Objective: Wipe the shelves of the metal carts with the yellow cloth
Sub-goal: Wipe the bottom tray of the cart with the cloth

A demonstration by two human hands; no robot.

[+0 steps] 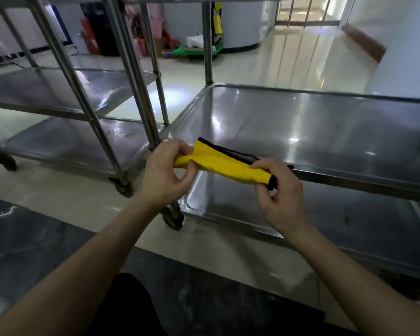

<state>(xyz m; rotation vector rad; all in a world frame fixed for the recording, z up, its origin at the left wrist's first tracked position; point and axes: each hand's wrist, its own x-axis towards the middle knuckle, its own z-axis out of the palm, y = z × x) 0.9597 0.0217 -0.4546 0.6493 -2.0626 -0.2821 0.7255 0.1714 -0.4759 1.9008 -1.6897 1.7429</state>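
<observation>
Pinching folded yellow black-edged cloth [224, 166] at both ends with left hand [166, 175] and right hand [280, 190], over steel cart shelf [325, 122] front-left corner.

Both hands hold a folded yellow cloth [224, 164] with black edging in the air, above the front rim of the right cart's middle shelf [325, 132]. The left hand [166, 173] pinches its left end; the right hand [278, 190] pinches the right end. A second cart [66, 93] stands to the left, droplets on its shelves.
</observation>
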